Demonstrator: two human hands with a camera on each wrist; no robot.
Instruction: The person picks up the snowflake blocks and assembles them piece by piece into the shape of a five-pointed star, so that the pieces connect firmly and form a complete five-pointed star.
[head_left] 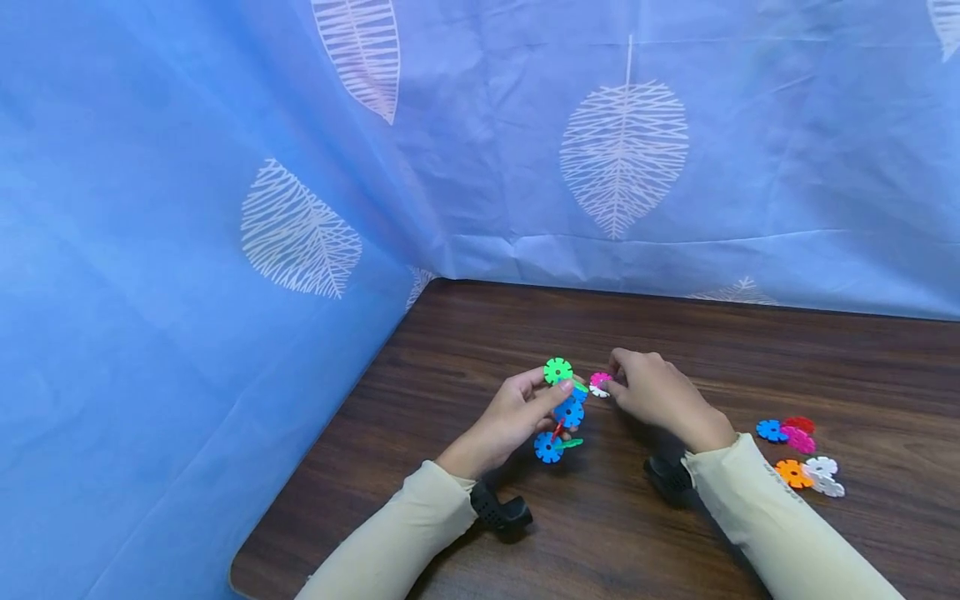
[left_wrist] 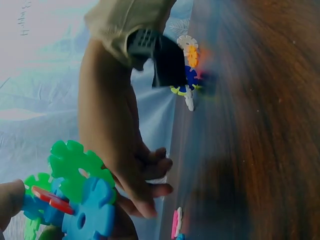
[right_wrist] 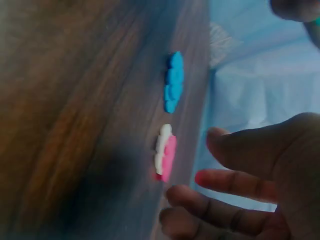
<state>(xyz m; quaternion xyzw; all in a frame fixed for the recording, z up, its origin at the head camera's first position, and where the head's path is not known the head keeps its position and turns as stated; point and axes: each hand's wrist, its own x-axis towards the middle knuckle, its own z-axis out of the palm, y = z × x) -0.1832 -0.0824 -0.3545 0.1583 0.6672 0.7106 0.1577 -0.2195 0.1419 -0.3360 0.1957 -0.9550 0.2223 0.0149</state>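
My left hand point(head_left: 510, 417) holds a joined cluster of notched plastic discs between thumb and fingers. Blue discs point(head_left: 548, 447), green discs point(head_left: 558, 371) and a red disc point(left_wrist: 52, 200) make up this cluster. To its right, my right hand point(head_left: 660, 396) reaches down beside a pink disc point(head_left: 601, 380) and a white disc point(right_wrist: 162, 149), which overlap on the table. In the right wrist view its fingers are spread and slightly bent, with a gap between them and these two discs. A loose blue disc point(right_wrist: 174, 82) lies near the pair.
At the right on the dark wooden table point(head_left: 600, 525) lie more loose discs: blue point(head_left: 771, 431), red point(head_left: 798, 424), magenta point(head_left: 798, 440), orange point(head_left: 792, 474) and white point(head_left: 827, 485). A blue leaf-patterned curtain point(head_left: 510, 150) hangs along the table's back and left edges.
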